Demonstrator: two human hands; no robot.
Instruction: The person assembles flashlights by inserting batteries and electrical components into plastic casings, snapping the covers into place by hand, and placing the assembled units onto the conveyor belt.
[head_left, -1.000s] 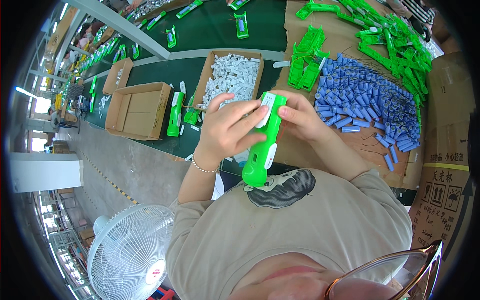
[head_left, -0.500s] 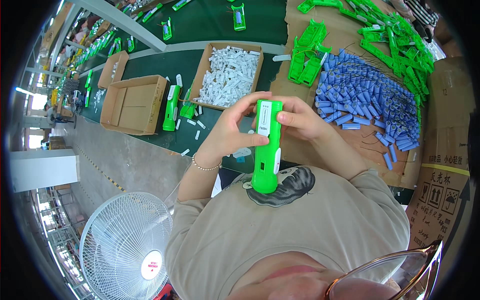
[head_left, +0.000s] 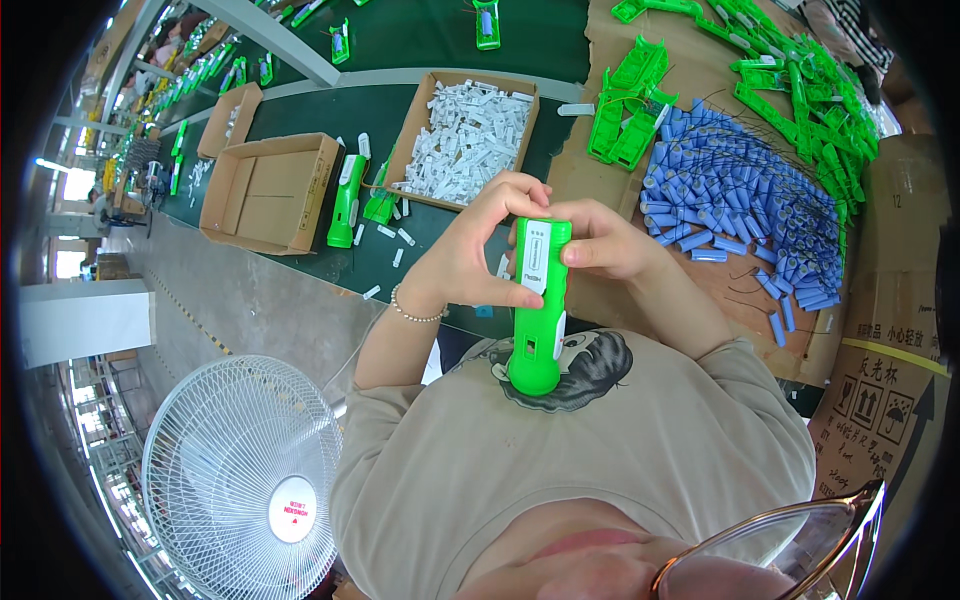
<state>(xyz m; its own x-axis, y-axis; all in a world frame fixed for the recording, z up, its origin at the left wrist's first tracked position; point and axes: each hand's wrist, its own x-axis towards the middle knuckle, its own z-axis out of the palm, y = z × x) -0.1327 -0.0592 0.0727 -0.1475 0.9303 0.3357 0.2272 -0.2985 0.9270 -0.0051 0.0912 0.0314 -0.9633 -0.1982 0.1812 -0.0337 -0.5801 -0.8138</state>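
A green flashlight [head_left: 529,322] with a white label strip and a small square slot is held upright in front of my chest, its rounded end pointing down toward me. My left hand [head_left: 478,250] grips it from the left, the thumb pressed on the lower end of the white strip and the forefinger arched over the top end. From the other side my right hand [head_left: 612,243] closes around the upper body, thumb on the front edge. The remaining right fingers are hidden behind the flashlight.
Beyond my hands stand a carton of small white parts [head_left: 470,140] and an open cardboard box [head_left: 265,195], with another green flashlight [head_left: 345,200] beside it. Blue wired battery cells [head_left: 715,190] and green shells [head_left: 800,90] are heaped at right. A white fan [head_left: 240,480] stands lower left.
My left forefinger has risen into an arch above the flashlight's top end. The flashlight sits slightly lower and farther right in the picture, and the whole view has shifted a little.
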